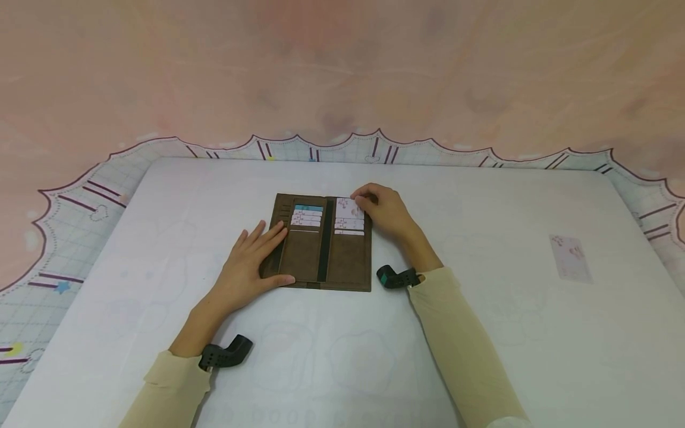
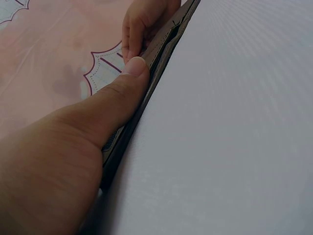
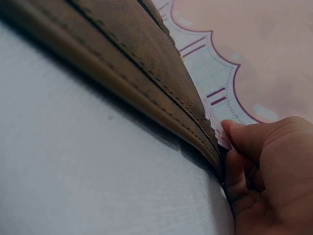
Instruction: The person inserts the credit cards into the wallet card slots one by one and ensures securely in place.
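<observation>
A brown wallet (image 1: 348, 261) lies unfolded on the white table, a dark strip down its middle. Cards (image 1: 306, 219) are tucked in the slots of its left panel, and more sit in the right panel. With fingers spread, my left hand (image 1: 248, 261) rests on the wallet's left side; the thumb (image 2: 117, 93) presses its near edge in the left wrist view. At the top of the right panel, my right hand (image 1: 387, 208) pinches a pale floral card (image 1: 348, 208) by its upper right part. In the right wrist view, the wallet mostly hides that card.
Another pale floral card (image 1: 570, 258) lies alone on the table to the right. Black wrist cameras (image 1: 226, 352) are strapped on both wrists. A patterned cloth with a scalloped border (image 1: 342, 151) runs beyond the table's far edge.
</observation>
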`<state>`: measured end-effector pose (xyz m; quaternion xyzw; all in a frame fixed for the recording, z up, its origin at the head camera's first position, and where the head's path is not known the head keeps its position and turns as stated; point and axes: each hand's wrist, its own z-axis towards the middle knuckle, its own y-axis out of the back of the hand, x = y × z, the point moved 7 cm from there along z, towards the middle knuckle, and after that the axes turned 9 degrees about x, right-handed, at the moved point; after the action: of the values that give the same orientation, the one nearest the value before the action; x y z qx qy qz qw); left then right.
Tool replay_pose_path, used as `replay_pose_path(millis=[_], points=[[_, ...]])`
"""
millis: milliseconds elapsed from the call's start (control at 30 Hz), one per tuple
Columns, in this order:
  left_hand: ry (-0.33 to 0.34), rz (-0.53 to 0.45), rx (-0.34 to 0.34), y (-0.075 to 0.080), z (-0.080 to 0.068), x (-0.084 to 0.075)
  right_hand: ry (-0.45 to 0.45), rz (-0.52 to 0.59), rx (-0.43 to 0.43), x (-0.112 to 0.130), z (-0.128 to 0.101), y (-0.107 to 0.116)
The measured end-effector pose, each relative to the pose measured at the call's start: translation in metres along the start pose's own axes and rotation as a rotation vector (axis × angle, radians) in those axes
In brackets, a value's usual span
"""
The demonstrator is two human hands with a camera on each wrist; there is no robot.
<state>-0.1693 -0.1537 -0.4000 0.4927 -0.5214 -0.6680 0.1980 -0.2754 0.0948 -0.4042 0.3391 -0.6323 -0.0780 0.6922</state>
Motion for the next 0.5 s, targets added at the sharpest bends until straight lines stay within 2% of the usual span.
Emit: replay_pose_path(millis=[500], points=[[-0.007,-0.002,-0.001,0.0008,0.0017,-0.0004,-0.010,-0.001,0.004,-0.0012,0.0012,0.0007]])
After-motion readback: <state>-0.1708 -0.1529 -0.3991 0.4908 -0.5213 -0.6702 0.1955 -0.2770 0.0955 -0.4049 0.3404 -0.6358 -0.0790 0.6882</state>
